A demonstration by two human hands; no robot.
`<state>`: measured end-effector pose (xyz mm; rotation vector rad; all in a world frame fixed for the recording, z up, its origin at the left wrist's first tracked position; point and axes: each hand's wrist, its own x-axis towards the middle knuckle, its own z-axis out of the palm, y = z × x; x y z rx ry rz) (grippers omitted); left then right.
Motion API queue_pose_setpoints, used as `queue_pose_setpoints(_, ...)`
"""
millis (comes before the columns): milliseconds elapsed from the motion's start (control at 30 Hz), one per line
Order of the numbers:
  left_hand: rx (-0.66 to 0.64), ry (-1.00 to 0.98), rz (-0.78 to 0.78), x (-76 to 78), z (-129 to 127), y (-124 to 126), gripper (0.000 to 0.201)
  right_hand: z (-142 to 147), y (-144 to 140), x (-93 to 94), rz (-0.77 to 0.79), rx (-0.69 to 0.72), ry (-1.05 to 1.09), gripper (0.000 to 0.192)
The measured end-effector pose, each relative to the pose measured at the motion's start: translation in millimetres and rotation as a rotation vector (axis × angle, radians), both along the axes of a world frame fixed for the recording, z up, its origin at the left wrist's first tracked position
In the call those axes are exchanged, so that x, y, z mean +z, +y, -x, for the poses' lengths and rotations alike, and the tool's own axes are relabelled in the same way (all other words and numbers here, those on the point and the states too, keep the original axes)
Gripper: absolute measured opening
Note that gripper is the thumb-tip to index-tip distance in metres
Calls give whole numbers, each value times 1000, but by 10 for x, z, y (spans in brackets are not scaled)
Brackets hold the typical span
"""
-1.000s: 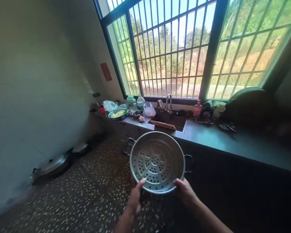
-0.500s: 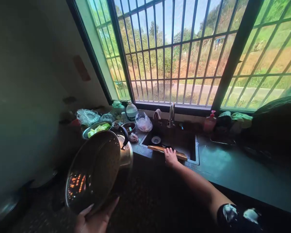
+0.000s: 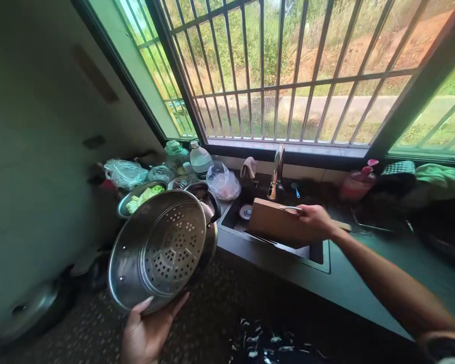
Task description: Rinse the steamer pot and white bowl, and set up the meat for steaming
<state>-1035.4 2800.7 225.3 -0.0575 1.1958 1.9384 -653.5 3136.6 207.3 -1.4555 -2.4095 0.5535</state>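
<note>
My left hand (image 3: pixel 147 326) grips the lower rim of a metal steamer pot (image 3: pixel 131 263), thumb in front and fingers underneath. The steamer is tilted on its side, its perforated bottom facing me and a black handle (image 3: pixel 211 208) at its far edge. My right hand (image 3: pixel 316 222) is closed on the top edge of a wooden cutting board (image 3: pixel 275 220), which stands tilted over the sink (image 3: pixel 328 258). A thin light strip shows at the fingertips; I cannot tell what it is. Behind the board, a small patterned dish (image 3: pixel 245 212) lies in the sink.
A faucet (image 3: pixel 276 172) rises behind the sink under the barred window. On the left are a bowl of green vegetables (image 3: pixel 146 198), a large plastic bottle (image 3: pixel 200 161) and a plastic bag (image 3: pixel 223 182). A pink bottle (image 3: pixel 358 184) and a green cloth (image 3: pixel 443 174) are at the right.
My right hand has lifted the cutting board from lying across the sink to a raised, tilted stance, moving right. The steamer has turned so its holes show. The view has tipped downward.
</note>
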Motion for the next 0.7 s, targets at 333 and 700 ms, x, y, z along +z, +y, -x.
queue_pose_setpoints(333, -286, -165, 33, -342, 347, 1064, 53, -1320, -1228, 291, -121, -316, 366, 41)
queue_pose_setpoints(700, -199, -100, 258, -467, -524, 1214, 43, -2803, -1744, 221, -107, -197, 323, 30)
